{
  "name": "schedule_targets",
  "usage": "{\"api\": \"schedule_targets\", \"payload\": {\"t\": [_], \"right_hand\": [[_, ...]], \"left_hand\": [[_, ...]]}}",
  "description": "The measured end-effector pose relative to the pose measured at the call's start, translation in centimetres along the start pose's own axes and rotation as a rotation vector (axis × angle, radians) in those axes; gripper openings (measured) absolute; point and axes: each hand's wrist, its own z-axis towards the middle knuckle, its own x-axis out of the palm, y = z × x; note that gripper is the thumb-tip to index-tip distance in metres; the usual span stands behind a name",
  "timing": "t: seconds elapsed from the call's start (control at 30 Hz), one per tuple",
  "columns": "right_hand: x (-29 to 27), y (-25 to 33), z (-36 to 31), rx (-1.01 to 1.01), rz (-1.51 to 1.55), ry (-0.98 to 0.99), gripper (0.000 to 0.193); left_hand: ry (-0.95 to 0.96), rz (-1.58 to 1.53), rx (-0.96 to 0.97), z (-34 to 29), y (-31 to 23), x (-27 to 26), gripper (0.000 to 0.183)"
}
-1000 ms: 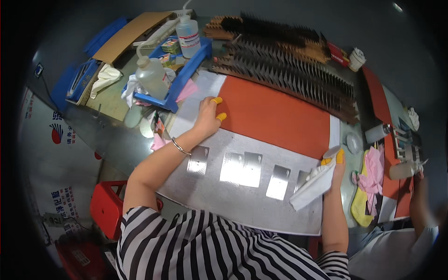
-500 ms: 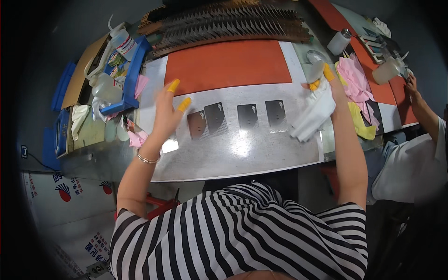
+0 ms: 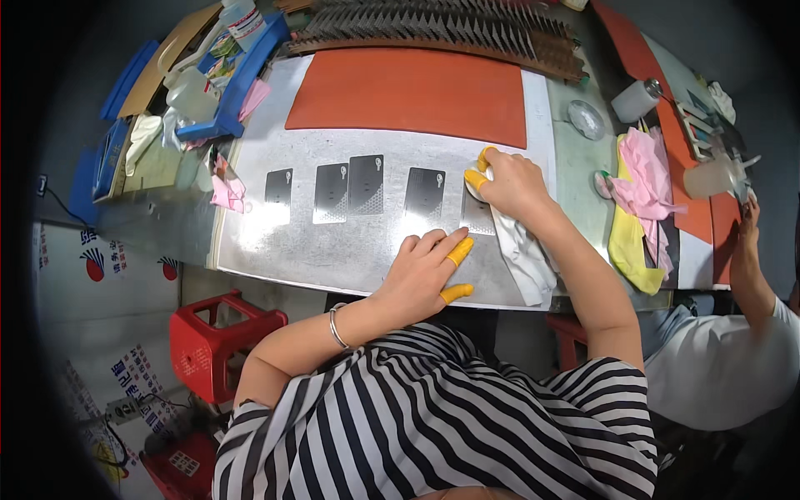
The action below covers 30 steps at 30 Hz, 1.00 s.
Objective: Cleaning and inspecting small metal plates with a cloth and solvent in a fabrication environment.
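Several dark grey cards with a patterned lower corner lie in a loose row on the pale work surface [image 3: 275, 250]. My right hand [image 3: 514, 185], yellow finger cots on thumb and finger, grips a white cloth [image 3: 525, 262]. Its bunched end rests at the top of the rightmost card [image 3: 478, 218], covering part of it; the rest of the cloth trails toward the table's front edge. By that card's lower edge is my left hand [image 3: 423, 279], fingers spread and holding nothing, also with yellow finger cots. A neighbouring card [image 3: 425, 194] lies just left of the cloth.
An orange-red mat [image 3: 408, 96] lies beyond the cards, with racks of upright dark pieces [image 3: 442, 37] behind it. Left stands a blue tray [image 3: 212, 125] with bottles; right are a glass dish [image 3: 586, 121], pink cloth [image 3: 646, 171] and yellow cloth [image 3: 629, 250]. A co-worker's arm [image 3: 747, 267] is far right.
My right hand has brought the cloth left and down onto the rightmost card. My left hand has moved right and nearer, from beside the leftmost cards to that card's lower edge. The view has shifted.
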Motion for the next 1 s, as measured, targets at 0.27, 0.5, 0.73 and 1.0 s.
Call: {"api": "schedule_targets", "payload": {"t": [0.27,0.5,0.73,1.0], "right_hand": [[1.9,0.6,-0.7,0.043,-0.055,0.050,0.027],[2.8,2.3,-5.1,0.108,-0.042,0.032,0.025],[1.9,4.4,-8.9,0.086,-0.007,0.120,0.026],[2.2,7.3,2.2,0.108,0.001,-0.001,0.030]], "left_hand": [[0.056,0.066,-0.024,-0.1,-0.3,0.2,0.059],[0.075,-0.170,0.019,-0.7,0.9,-1.0,0.054],[-0.061,-0.154,-0.050,-4.3,4.2,-3.6,0.054],[-0.035,0.024,-0.012,-4.6,4.7,-3.4,0.055]]}}
